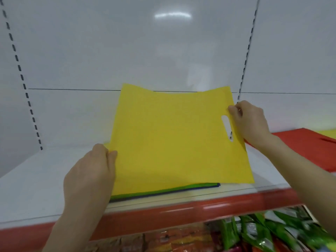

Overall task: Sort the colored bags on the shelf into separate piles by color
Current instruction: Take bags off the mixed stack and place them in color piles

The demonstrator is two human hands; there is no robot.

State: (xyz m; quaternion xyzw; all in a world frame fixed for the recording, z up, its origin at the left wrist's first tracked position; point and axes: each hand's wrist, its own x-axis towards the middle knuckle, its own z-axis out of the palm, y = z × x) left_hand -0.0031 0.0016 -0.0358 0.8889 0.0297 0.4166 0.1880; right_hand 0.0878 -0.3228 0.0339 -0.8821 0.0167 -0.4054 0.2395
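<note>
A flat yellow bag (172,135) with an oval handle slot is lifted at its far side above a stack on the white shelf (36,179). My left hand (91,171) pinches its near-left edge. My right hand (249,120) pinches its right edge beside the handle slot. Under the yellow bag lie a green bag (163,190) and a dark blue bag (209,186), only their front edges showing. A red bag (305,148) lies on the shelf at the right, with a strip of another yellow bag (327,133) behind it.
The shelf has a red front rail (163,211) with a clear lip. White back panels with slotted uprights (245,60) rise behind. On the shelf below sit green packets (263,231) and reddish packets (163,240).
</note>
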